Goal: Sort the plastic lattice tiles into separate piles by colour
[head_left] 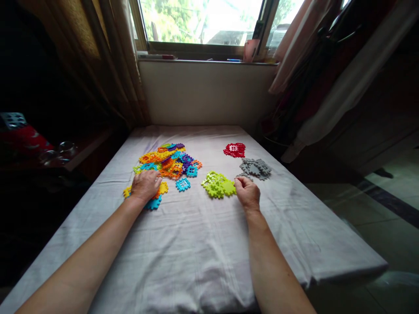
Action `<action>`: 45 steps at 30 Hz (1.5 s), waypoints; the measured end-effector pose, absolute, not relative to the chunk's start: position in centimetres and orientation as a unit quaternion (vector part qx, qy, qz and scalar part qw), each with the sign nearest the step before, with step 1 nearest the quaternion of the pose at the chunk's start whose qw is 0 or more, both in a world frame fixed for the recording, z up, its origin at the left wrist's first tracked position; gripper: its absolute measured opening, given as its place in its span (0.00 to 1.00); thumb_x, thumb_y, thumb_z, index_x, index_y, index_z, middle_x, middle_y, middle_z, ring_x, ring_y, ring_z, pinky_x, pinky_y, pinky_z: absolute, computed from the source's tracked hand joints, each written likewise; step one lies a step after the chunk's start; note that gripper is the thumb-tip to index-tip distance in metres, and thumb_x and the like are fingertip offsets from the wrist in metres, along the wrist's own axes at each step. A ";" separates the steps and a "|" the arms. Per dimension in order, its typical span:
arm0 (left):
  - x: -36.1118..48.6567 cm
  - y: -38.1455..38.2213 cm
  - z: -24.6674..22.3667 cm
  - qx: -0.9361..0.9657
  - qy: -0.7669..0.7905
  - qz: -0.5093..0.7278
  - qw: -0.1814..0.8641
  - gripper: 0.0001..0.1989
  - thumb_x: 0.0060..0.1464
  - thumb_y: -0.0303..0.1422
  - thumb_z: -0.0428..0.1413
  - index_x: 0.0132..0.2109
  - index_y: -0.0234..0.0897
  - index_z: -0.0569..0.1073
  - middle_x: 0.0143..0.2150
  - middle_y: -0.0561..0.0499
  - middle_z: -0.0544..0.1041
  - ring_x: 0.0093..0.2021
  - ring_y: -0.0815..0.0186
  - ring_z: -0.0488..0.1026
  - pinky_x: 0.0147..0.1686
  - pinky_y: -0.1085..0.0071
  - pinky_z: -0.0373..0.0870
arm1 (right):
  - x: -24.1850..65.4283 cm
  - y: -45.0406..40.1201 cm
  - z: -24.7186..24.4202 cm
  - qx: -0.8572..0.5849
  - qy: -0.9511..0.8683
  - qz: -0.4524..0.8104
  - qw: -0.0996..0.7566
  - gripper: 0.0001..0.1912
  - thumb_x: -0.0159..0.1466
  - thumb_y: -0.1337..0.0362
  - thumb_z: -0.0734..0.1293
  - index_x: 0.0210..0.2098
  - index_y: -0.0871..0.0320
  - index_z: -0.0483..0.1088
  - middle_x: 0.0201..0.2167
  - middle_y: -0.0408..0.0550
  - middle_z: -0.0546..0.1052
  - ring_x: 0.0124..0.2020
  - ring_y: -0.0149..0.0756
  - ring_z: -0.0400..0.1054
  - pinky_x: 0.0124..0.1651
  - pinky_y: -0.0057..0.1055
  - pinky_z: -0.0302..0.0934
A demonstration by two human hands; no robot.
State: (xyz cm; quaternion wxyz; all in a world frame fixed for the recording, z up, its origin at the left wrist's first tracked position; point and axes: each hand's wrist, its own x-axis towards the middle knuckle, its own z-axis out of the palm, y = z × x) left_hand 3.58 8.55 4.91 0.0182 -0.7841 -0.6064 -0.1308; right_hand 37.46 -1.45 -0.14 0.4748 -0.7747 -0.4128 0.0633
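My left hand (pixel 145 186) rests on the near left side of a mixed pile of interlocking plastic tiles (pixel 166 162) in orange, yellow, blue and purple. Its fingers bend down among the pieces and their tips are hidden. Under and beside that hand lie a yellow tile (pixel 163 188) and a blue tile (pixel 153 203). My right hand (pixel 248 193) is closed, thumb and forefinger pressed together at the right edge of a lime-green tile heap (pixel 218 185). What the pinch holds is hidden. A blue window-patterned tile (pixel 183 184) lies alone between the hands.
Beyond my right hand sit a grey tile heap (pixel 257 169) and a red tile heap (pixel 234 149). A wrinkled pale cloth (pixel 196 244) covers the table. Behind it are a low wall and a window sill (pixel 206 61) with a pink cup (pixel 250 50). Hanging clothes (pixel 314 100) are at right.
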 end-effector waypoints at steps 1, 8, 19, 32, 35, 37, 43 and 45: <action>2.3 8.6 4.8 -0.786 -0.608 -0.110 0.035 0.15 0.58 0.37 0.50 0.47 0.41 0.78 0.54 0.42 0.78 0.54 0.51 0.72 0.53 0.55 0.66 | 37.4 -1.4 -0.2 -0.773 -0.417 0.065 0.473 0.18 0.57 0.50 0.61 0.33 0.53 0.78 0.26 0.46 0.81 0.31 0.40 0.74 0.38 0.32 0.64; -1.6 8.7 4.6 -0.786 -0.611 -0.064 0.066 0.15 0.57 0.39 0.50 0.38 0.43 0.80 0.50 0.46 0.80 0.51 0.52 0.73 0.50 0.58 0.65 | 37.2 -1.6 -0.3 -0.777 -0.411 0.082 0.470 0.19 0.56 0.50 0.61 0.33 0.53 0.78 0.28 0.47 0.82 0.32 0.42 0.75 0.40 0.35 0.66; -0.8 11.2 5.5 -0.760 -0.645 -0.082 -0.022 0.07 0.44 0.39 0.59 0.29 0.44 0.79 0.52 0.46 0.79 0.56 0.48 0.69 0.55 0.56 0.62 | 37.1 -1.6 -0.2 -0.779 -0.411 0.082 0.466 0.18 0.55 0.50 0.62 0.32 0.53 0.78 0.26 0.47 0.81 0.31 0.42 0.75 0.39 0.35 0.66; -0.6 8.8 6.7 -0.659 -0.612 -0.279 -0.337 0.27 0.45 0.60 0.51 0.34 0.39 0.70 0.31 0.51 0.77 0.35 0.62 0.75 0.36 0.67 0.71 | 36.0 -1.7 0.2 -0.751 -0.449 0.076 0.478 0.18 0.58 0.50 0.61 0.33 0.54 0.78 0.26 0.46 0.81 0.29 0.40 0.74 0.38 0.33 0.66; 2.2 7.4 5.5 -0.630 -0.581 -0.311 -0.411 0.28 0.47 0.61 0.50 0.34 0.39 0.68 0.31 0.49 0.76 0.33 0.63 0.76 0.33 0.67 0.73 | 34.6 -1.9 0.7 -0.724 -0.490 0.088 0.478 0.18 0.59 0.51 0.61 0.35 0.54 0.78 0.28 0.46 0.82 0.30 0.38 0.75 0.38 0.31 0.67; 4.6 6.6 4.7 -0.617 -0.564 -0.324 -0.442 0.26 0.49 0.60 0.50 0.34 0.39 0.68 0.31 0.49 0.76 0.31 0.65 0.75 0.32 0.68 0.73 | 33.5 -2.0 1.0 -0.700 -0.522 0.098 0.477 0.18 0.60 0.51 0.61 0.37 0.54 0.78 0.32 0.47 0.83 0.32 0.38 0.75 0.40 0.31 0.68; 12.1 4.6 2.8 -0.636 -0.513 -0.326 -0.475 0.19 0.55 0.51 0.51 0.36 0.38 0.70 0.34 0.48 0.77 0.29 0.67 0.75 0.26 0.72 0.70 | 30.7 -2.0 1.2 -0.654 -0.556 0.160 0.487 0.20 0.59 0.49 0.64 0.42 0.54 0.78 0.31 0.46 0.82 0.30 0.37 0.75 0.38 0.31 0.69; 13.9 4.1 2.4 -0.655 -0.496 -0.316 -0.475 0.18 0.57 0.49 0.50 0.38 0.38 0.71 0.36 0.48 0.78 0.30 0.68 0.75 0.26 0.74 0.70 | 30.6 -1.9 0.9 -0.641 -0.546 0.185 0.507 0.19 0.59 0.49 0.64 0.40 0.54 0.78 0.29 0.46 0.82 0.29 0.37 0.75 0.37 0.31 0.69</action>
